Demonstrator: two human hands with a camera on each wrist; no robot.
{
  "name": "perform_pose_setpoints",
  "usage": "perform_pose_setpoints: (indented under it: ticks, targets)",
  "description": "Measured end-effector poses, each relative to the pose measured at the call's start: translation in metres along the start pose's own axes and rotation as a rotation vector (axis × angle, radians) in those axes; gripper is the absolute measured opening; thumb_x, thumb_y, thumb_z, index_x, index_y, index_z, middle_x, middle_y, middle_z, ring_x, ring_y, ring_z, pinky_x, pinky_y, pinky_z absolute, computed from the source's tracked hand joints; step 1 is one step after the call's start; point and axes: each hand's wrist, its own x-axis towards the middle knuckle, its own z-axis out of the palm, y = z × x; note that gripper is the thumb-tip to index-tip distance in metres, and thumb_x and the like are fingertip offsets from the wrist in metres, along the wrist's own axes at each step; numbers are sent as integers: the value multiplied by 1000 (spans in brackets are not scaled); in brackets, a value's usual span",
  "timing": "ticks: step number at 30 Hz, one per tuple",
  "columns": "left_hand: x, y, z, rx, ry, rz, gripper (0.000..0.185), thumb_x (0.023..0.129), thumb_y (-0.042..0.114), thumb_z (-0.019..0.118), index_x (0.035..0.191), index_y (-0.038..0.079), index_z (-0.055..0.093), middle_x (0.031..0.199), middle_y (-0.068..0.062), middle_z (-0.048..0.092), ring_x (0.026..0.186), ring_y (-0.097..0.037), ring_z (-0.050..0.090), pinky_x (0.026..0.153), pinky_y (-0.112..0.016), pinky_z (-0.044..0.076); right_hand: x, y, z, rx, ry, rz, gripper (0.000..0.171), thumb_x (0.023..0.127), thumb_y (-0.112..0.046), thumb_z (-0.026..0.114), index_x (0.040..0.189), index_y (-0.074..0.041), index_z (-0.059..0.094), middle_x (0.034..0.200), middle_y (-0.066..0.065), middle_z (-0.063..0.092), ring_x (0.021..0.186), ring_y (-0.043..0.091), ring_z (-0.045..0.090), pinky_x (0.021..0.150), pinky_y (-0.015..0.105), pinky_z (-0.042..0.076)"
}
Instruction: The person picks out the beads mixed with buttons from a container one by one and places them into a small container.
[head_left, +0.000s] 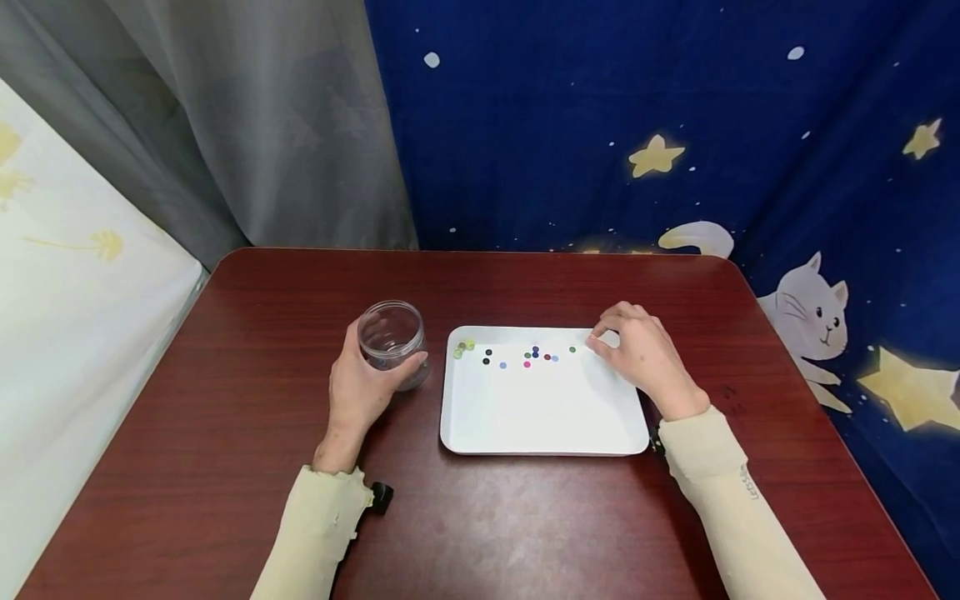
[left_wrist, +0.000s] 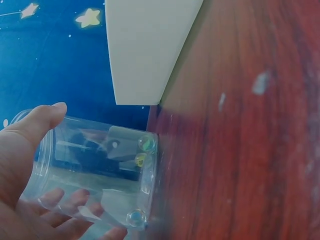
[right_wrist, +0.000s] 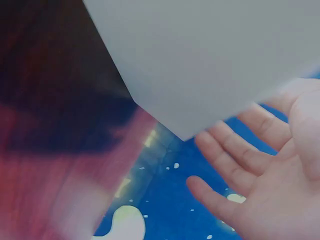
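Observation:
A clear plastic jar (head_left: 391,340) stands on the dark red table (head_left: 247,350), left of a white tray (head_left: 543,417). My left hand (head_left: 365,387) grips the jar, thumb on one side and fingers on the other. In the left wrist view the jar (left_wrist: 95,165) holds three small beads (left_wrist: 147,144) at its bottom. Several coloured beads (head_left: 534,355) lie along the tray's far side. My right hand (head_left: 639,354) rests at the tray's far right corner with loosely curled fingers. Its palm (right_wrist: 270,190) shows nothing in it. The thumb and index tips are hidden.
The table ends at a grey curtain (head_left: 247,125) and a blue starry cloth (head_left: 637,125) behind. A white patterned surface (head_left: 67,275) stands to the left. Bare wood lies in front of the tray and around the jar.

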Motion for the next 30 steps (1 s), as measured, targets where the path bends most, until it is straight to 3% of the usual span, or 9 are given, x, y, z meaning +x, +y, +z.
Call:
perform_pose_setpoints:
  ticks: [13, 20, 30]
  targets:
    - [0, 2, 1, 12, 11, -8, 97, 74, 51, 93, 154, 27, 44, 144, -4, 65, 131, -28, 62, 107, -53, 47, 5, -20, -12, 47, 25, -9, 11, 95, -19, 76, 101, -10, 81, 118, 9, 69, 118, 32, 58, 103, 58, 44]
    - [-2, 0, 1, 7, 3, -16, 96, 75, 51, 92, 154, 27, 43, 144, -5, 64, 131, -29, 62, 107, -55, 48, 5, -27, -15, 54, 30, -49, 13, 97, -23, 75, 104, -13, 79, 117, 6, 69, 118, 29, 60, 97, 52, 53]
    - [-1, 0, 2, 14, 12, -6, 96, 75, 52, 92, 154, 28, 43, 145, -2, 64, 132, -28, 62, 107, -54, 47, 11, -40, -19, 78, 74, -71, 14, 95, -25, 77, 104, -15, 79, 114, 3, 71, 114, 28, 63, 96, 50, 53]
